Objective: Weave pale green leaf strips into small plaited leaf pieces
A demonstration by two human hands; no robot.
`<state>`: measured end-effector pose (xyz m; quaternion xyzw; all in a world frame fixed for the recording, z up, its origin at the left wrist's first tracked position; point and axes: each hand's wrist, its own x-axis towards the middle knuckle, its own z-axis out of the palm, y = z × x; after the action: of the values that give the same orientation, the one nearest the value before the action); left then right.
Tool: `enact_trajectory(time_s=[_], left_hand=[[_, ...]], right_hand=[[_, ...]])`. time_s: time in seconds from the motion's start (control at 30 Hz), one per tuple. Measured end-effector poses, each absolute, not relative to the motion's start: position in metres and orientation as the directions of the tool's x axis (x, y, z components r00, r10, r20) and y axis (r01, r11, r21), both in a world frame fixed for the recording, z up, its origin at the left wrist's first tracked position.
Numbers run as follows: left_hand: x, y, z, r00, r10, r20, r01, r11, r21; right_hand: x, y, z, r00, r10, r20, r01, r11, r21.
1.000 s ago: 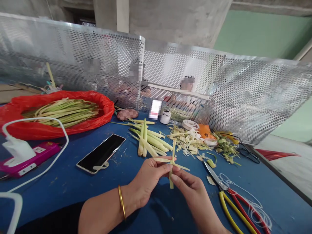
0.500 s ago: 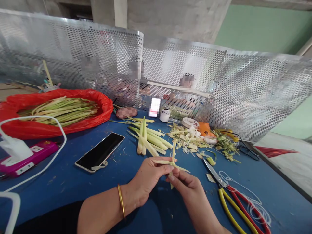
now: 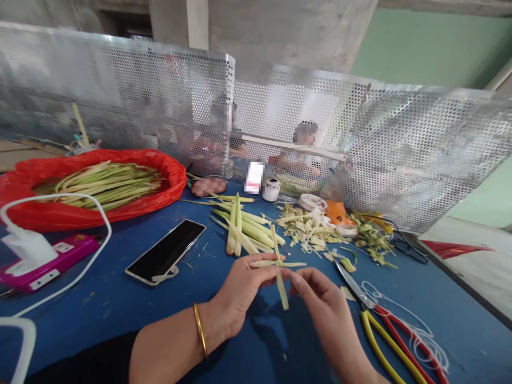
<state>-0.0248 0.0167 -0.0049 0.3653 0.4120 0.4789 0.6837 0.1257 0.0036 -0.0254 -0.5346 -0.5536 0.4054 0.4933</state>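
Observation:
My left hand (image 3: pixel 240 290), with a gold bangle on its wrist, pinches two pale green leaf strips (image 3: pixel 279 265) that cross each other above the blue table (image 3: pixel 120 304). One strip runs sideways and the other hangs down past the fingers. My right hand (image 3: pixel 320 301) is just right of the crossing with thumb and fingers pinched together at the strips; whether it grips them I cannot tell. A bundle of trimmed stalks (image 3: pixel 244 226) lies on the table just beyond both hands.
A phone (image 3: pixel 166 250) lies left of the stalks. A red bag of green stalks (image 3: pixel 100 184) sits far left, near a pink power bank with a white charger (image 3: pixel 44 253). Scissors with yellow and red handles (image 3: pixel 380 325) and white string lie right. Leaf scraps (image 3: pixel 316 226) pile up before a perforated metal screen (image 3: pixel 280 122).
The upright strip has swung so its lower end points down and right. My right hand has slid from under the crossing to its right side.

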Motion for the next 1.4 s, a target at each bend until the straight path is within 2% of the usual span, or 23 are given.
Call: enact_trajectory(time_s=[0.1,0.27,0.37,0.53,0.77,0.97,1.2,1.3,1.4], left_hand=[[-0.025,0.015,-0.004,0.281,0.939,-0.199,-0.362,0.296,0.884],[-0.027,0.013,-0.007,0.381,0.908,-0.174,-0.375,0.324,0.869],[-0.028,0.014,-0.007,0.402,0.891,-0.212,-0.345,0.361,0.866],[-0.025,0.013,-0.008,0.380,0.886,-0.267,-0.168,0.350,0.921],[-0.023,0.013,-0.011,0.371,0.892,-0.258,-0.065,0.302,0.951],[-0.023,0.012,-0.011,0.379,0.892,-0.247,0.012,0.262,0.965],[-0.021,0.009,-0.005,0.382,0.877,-0.292,0.020,0.308,0.951],[-0.021,0.009,-0.005,0.381,0.873,-0.304,0.018,0.321,0.947],[-0.022,0.011,-0.006,0.339,0.886,-0.316,-0.086,0.364,0.927]], right_hand=[[0.130,0.007,-0.024,0.143,0.983,0.113,0.097,0.100,-0.990],[0.131,0.010,-0.024,0.112,0.992,0.060,0.007,0.059,-0.998],[0.133,0.012,-0.023,0.111,0.988,0.105,0.101,0.094,-0.990],[0.137,0.011,-0.019,0.024,0.969,0.247,0.335,0.225,-0.915],[0.137,0.010,-0.021,-0.046,0.932,0.360,0.451,0.341,-0.825],[0.138,0.008,-0.024,-0.085,0.927,0.366,0.541,0.351,-0.765],[0.137,0.003,-0.026,-0.074,0.881,0.468,0.689,0.384,-0.614],[0.136,0.006,-0.029,-0.097,0.871,0.482,0.687,0.409,-0.601],[0.139,0.006,-0.026,-0.050,0.847,0.530,0.666,0.424,-0.614]])
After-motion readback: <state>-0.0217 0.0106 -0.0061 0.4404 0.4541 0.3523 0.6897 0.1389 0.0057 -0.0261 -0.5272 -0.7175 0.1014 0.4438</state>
